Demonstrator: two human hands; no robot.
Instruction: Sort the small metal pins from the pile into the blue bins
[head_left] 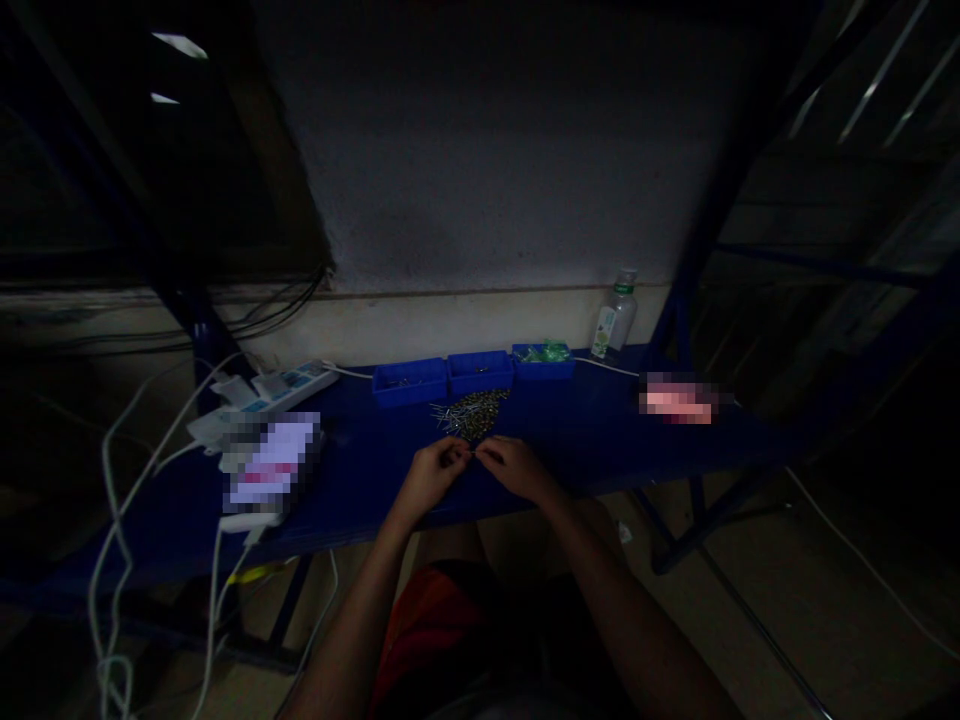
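Observation:
My left hand [435, 470] and my right hand [516, 466] meet fingertip to fingertip over the blue table [360, 480], pinching a small thin metal part between them; the dim light hides what it is. Just beyond the hands lies a pile of small metal screws or pins [471, 410]. Behind the pile stand three blue bins in a row: the left bin [409, 382], the middle bin [480, 372], and the right bin [543, 360] with green pieces in it.
A plastic bottle [616, 318] stands at the back right by the wall. White power strips [292, 385] and cables [112, 520] crowd the left end. Two blurred items lie on the table, one left [271, 462], one right [679, 398]. Blue shelf frames flank both sides.

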